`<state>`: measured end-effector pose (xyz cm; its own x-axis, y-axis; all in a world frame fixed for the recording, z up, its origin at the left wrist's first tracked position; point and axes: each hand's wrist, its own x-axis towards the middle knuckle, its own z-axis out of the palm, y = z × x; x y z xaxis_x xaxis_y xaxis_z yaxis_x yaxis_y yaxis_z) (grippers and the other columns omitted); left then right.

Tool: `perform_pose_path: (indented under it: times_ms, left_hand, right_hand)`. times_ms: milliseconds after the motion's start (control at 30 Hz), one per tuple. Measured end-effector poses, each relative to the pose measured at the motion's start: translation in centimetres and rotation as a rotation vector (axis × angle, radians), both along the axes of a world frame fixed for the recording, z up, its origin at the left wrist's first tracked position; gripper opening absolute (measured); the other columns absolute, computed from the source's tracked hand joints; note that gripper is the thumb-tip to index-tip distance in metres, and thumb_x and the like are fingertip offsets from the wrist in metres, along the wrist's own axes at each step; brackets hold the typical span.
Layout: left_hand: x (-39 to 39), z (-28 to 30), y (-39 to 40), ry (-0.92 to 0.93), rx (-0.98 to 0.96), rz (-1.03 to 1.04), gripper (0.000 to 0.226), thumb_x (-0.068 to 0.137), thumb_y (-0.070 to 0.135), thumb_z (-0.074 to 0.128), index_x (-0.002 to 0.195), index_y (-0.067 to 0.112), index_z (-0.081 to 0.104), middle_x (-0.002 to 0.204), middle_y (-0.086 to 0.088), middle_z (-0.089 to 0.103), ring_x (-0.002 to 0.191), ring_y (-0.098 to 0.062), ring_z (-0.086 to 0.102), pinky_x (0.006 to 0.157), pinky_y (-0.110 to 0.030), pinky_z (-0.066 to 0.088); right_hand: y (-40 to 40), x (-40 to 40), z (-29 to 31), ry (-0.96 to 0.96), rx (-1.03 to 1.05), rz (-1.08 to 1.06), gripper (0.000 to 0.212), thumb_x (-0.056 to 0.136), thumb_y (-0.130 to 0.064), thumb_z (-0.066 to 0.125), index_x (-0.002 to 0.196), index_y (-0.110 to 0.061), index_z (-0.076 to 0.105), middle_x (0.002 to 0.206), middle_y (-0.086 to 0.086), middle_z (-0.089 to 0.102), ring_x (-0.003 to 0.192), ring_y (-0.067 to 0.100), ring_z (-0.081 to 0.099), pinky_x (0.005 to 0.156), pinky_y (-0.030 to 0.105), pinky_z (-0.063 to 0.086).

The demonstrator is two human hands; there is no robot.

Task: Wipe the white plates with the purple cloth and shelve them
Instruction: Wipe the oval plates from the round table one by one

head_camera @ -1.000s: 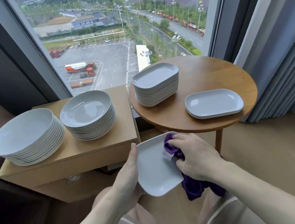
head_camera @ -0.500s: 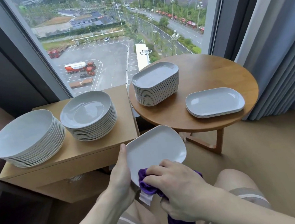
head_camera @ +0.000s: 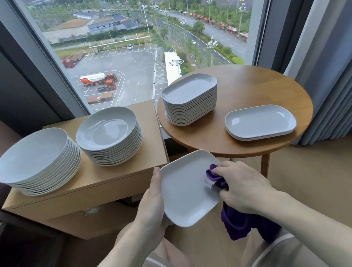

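Beyond my hands, the tall window (head_camera: 141, 40) fills the far wall, and through it I see a parking lot with trucks and a road lined with trees. Grey curtains (head_camera: 335, 66) hang down the right side, and a beige floor (head_camera: 313, 185) runs beneath them.

Next in size, the round wooden table (head_camera: 252, 88) stands on the right, touching or just beside the low wooden cabinet (head_camera: 121, 176) on the left. On the cabinet I count two stacks of round white plates: the nearer left stack (head_camera: 35, 160) leans toward me, and the second round stack (head_camera: 109, 137) sits just beside it, close to the window. On the table a tall stack of oblong plates (head_camera: 190, 99) stands at the left edge, well apart from a short pile of oblong plates (head_camera: 260, 122) at the right; I make out two or three in that pile, no more exactly.

Close to me, above my knees, I hold one white oblong plate (head_camera: 186, 192), tilted with its face toward me. My left hand (head_camera: 151, 205) grips its left edge, thumb lying along the rim and fingers hidden under it. My right hand (head_camera: 245, 187) is curled round the purple cloth (head_camera: 215, 175), pressing a bunched end against the plate's right side; the rest of the cloth hangs down below my wrist. A small white tag shows on the cloth where it meets the plate.
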<state>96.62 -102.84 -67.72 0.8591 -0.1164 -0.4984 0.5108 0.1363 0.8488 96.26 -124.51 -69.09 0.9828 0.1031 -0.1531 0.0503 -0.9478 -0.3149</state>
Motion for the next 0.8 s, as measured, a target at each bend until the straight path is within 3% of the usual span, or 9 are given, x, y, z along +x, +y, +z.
perform_pose_path:
  times_ms: [133, 300, 400, 467, 567, 700, 733, 800]
  left_hand:
    - [-1.0, 0.1, -1.2, -0.01, 0.023, -0.067, 0.063, 0.093, 0.069, 0.039, 0.115, 0.023, 0.076, 0.112, -0.008, 0.079, 0.103, -0.03, 0.076, 0.102, -0.052, 0.052]
    - [-1.0, 0.0, -1.6, -0.022, 0.032, -0.053, 0.065, 0.086, 0.068, 0.043, 0.112, 0.021, 0.078, 0.109, -0.01, 0.079, 0.098, -0.03, 0.077, 0.09, -0.044, 0.057]
    - [-0.9, -0.1, -1.6, -0.004, 0.035, -0.01, 0.062, 0.09, 0.065, 0.044, 0.11, 0.018, 0.08, 0.107, -0.012, 0.079, 0.101, -0.031, 0.076, 0.1, -0.048, 0.056]
    - [-0.7, -0.5, -1.6, 0.032, 0.03, 0.045, 0.061, 0.096, 0.062, 0.046, 0.11, 0.012, 0.079, 0.106, -0.016, 0.079, 0.103, -0.033, 0.076, 0.105, -0.052, 0.053]
    - [-0.3, -0.8, -1.1, 0.114, -0.018, 0.099, 0.068, 0.1, 0.063, 0.045, 0.118, 0.005, 0.074, 0.11, -0.02, 0.077, 0.104, -0.036, 0.075, 0.097, -0.049, 0.056]
    - [0.8, -0.5, -0.1, 0.08, -0.041, 0.139, 0.071, 0.101, 0.065, 0.04, 0.119, 0.005, 0.072, 0.111, -0.02, 0.077, 0.099, -0.035, 0.076, 0.087, -0.044, 0.056]
    - [1.1, -0.4, 0.1, 0.055, -0.036, 0.148, 0.072, 0.099, 0.067, 0.04, 0.121, 0.005, 0.071, 0.112, -0.02, 0.077, 0.102, -0.036, 0.076, 0.092, -0.047, 0.056]
    - [1.1, 0.0, 0.2, 0.017, -0.029, 0.161, 0.076, 0.092, 0.07, 0.043, 0.124, 0.007, 0.07, 0.115, -0.02, 0.076, 0.108, -0.038, 0.073, 0.103, -0.053, 0.053]
  right_hand:
    - [0.2, 0.1, 0.0, -0.04, 0.024, -0.045, 0.049, 0.087, -0.023, 0.057, 0.135, -0.029, 0.057, 0.139, -0.01, 0.054, 0.119, 0.022, 0.049, 0.102, 0.035, 0.044]
    - [1.9, -0.6, 0.4, -0.126, 0.114, 0.014, 0.054, 0.088, -0.026, 0.059, 0.141, -0.031, 0.052, 0.143, -0.015, 0.049, 0.116, 0.018, 0.048, 0.101, 0.031, 0.044]
    - [3.9, -1.9, 0.6, -0.149, 0.176, 0.119, 0.059, 0.089, -0.027, 0.061, 0.146, -0.032, 0.048, 0.149, -0.013, 0.045, 0.127, 0.018, 0.045, 0.108, 0.032, 0.042]
    - [5.6, -3.0, 0.4, -0.147, 0.198, 0.225, 0.055, 0.089, -0.03, 0.061, 0.144, -0.031, 0.049, 0.15, -0.01, 0.045, 0.124, 0.022, 0.046, 0.105, 0.038, 0.045]
    - [7.2, -4.2, 0.2, -0.151, 0.16, 0.338, 0.042, 0.09, -0.034, 0.049, 0.129, -0.025, 0.056, 0.142, -0.004, 0.051, 0.109, 0.028, 0.051, 0.093, 0.046, 0.051]
    - [6.8, -3.8, 0.5, -0.123, 0.113, 0.399, 0.07, 0.078, -0.046, 0.015, 0.125, -0.019, 0.059, 0.139, -0.001, 0.054, 0.103, 0.033, 0.051, 0.091, 0.046, 0.048]
    - [6.5, -3.6, 0.5, -0.123, 0.084, 0.405, 0.066, 0.079, -0.045, 0.016, 0.125, -0.02, 0.059, 0.139, -0.001, 0.054, 0.104, 0.033, 0.05, 0.092, 0.045, 0.047]
    - [6.0, -3.1, 0.2, -0.107, 0.032, 0.38, 0.041, 0.088, -0.033, 0.037, 0.122, -0.023, 0.056, 0.134, -0.003, 0.054, 0.103, 0.029, 0.049, 0.093, 0.044, 0.048]
